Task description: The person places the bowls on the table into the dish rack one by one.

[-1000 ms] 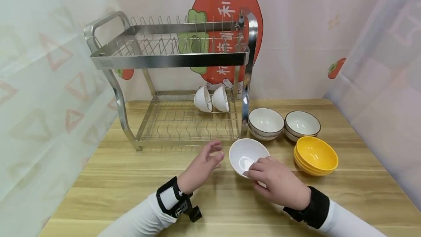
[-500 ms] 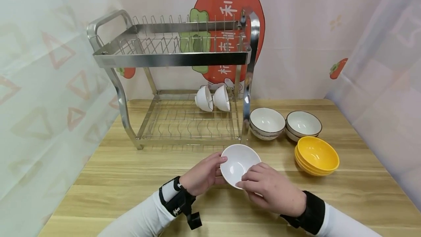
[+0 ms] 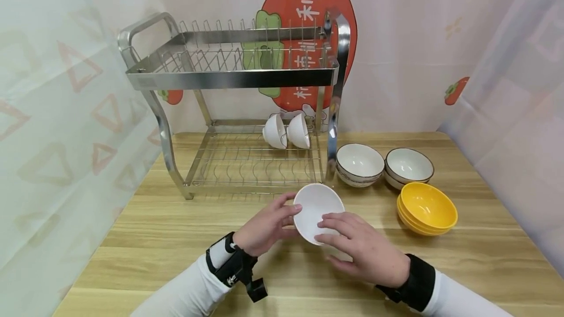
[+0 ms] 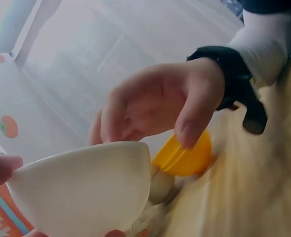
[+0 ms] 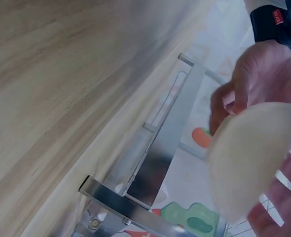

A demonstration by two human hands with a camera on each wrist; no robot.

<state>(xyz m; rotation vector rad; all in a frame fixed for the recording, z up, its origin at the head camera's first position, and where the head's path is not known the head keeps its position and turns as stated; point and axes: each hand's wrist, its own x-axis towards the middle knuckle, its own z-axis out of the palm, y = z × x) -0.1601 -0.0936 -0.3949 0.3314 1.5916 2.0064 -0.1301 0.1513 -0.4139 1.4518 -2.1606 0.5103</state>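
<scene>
A plain white bowl (image 3: 312,205) tilts above the table in front of the rack. My left hand (image 3: 265,228) grips its left side, thumb over the rim and fingers against the outside. My right hand (image 3: 366,249) is at the bowl's right side, fingers spread and reaching over the near rim. In the left wrist view, the right thumb stands apart from the bowl (image 4: 81,190). Two small white bowls (image 3: 274,132) stand on edge, side by side, on the lower tier of the metal dish rack (image 3: 231,80).
Right of the rack stand two stacks of dark-rimmed white bowls (image 3: 360,161), and a stack of yellow bowls (image 3: 428,207) is in front of them. The wooden table (image 3: 158,258) is bounded by a patterned curtain (image 3: 396,53) at back and sides.
The left hand has come to the bowl and taken hold of its rim. The bowl has shifted left and tilted up, and the right hand's fingers have loosened from it.
</scene>
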